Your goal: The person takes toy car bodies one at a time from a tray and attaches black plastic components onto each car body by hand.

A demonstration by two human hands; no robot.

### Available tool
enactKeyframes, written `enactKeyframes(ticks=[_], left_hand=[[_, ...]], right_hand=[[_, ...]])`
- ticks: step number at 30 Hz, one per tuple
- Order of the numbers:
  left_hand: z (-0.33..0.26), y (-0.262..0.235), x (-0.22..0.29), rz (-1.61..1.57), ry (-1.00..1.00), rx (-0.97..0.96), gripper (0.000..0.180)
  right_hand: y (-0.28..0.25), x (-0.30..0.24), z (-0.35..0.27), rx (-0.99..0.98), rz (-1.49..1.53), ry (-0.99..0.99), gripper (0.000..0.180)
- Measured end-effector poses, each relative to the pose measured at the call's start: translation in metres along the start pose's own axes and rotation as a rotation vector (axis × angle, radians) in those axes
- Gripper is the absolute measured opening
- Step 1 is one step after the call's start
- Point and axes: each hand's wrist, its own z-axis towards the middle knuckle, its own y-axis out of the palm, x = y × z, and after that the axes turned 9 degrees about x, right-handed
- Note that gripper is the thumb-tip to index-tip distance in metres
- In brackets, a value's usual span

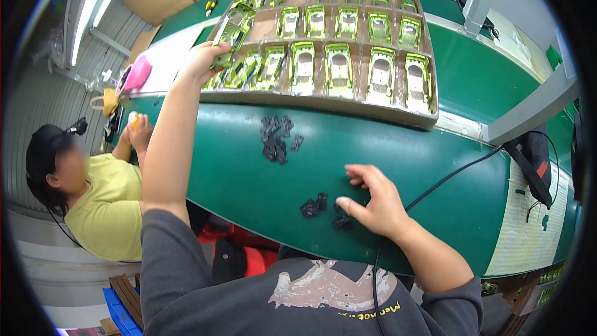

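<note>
Two risks: the left hand (205,62) is gripping a green car shell (231,30) above the crowded tray (348,109), while the right hand (373,202), fingers spread, is nudging loose black clips (313,206) along the surface (249,174), which could scatter.

Left arm fully extended forward, bare forearm raised, left hand (205,61) curled closed in a grip. Right hand (373,202) lowered palm-down, fingers (348,204) bent, fingertips pressing downward.
</note>
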Motion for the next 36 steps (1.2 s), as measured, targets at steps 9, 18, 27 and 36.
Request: enactKeyframes(ticks=[9,18,27,36], left_hand=[[0.155,0.053,-0.020,0.325,-0.059,0.056,0.024],[0.199,0.045,-0.027,1.253,0.201,0.327,0.071],[0.197,0.019,-0.036,1.090,0.196,0.530,0.074],[-0.156,0.066,-0.022,-0.100,0.496,-0.080,0.035]], right_hand=[[0.000,0.012,0.006,0.043,0.105,0.063,0.026],[-0.001,0.014,0.015,0.067,0.117,0.098,0.019],[-0.001,0.011,0.006,0.058,0.120,0.089,0.017],[-0.002,0.008,0.000,0.100,0.254,0.099,0.052]])
